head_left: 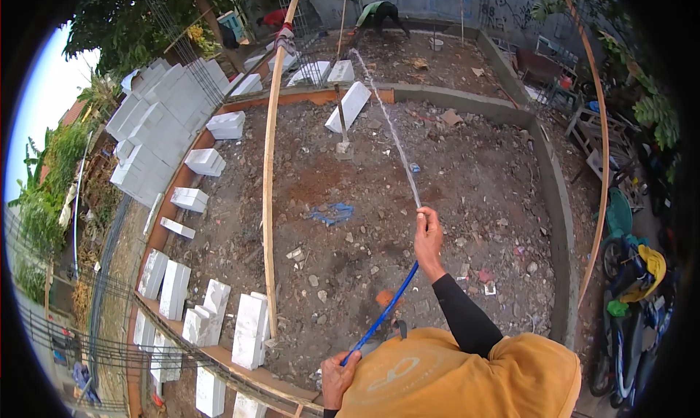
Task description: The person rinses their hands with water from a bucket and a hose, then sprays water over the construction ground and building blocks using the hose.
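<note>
A blue hose [390, 305] runs slantwise in front of my mustard-coloured shirt. My right hand [429, 241] is closed around its end, with the arm stretched forward. From that end a stream of water [394, 137] shoots away towards the far part of the plot. Lower down, near my body, my left hand [338, 380] grips the same hose. Under the stream lies bare, rubble-strewn soil [379, 199], with a crumpled blue plastic scrap [332, 214] on it.
White blocks [191, 199] line the left edge, beside a tall block stack [157, 119]. A wooden pole [270, 170] stands ahead. Low concrete beams [558, 228] border the soil. Two people bend at the back, one in a green top [375, 13]. Motorbikes [631, 323] stand right.
</note>
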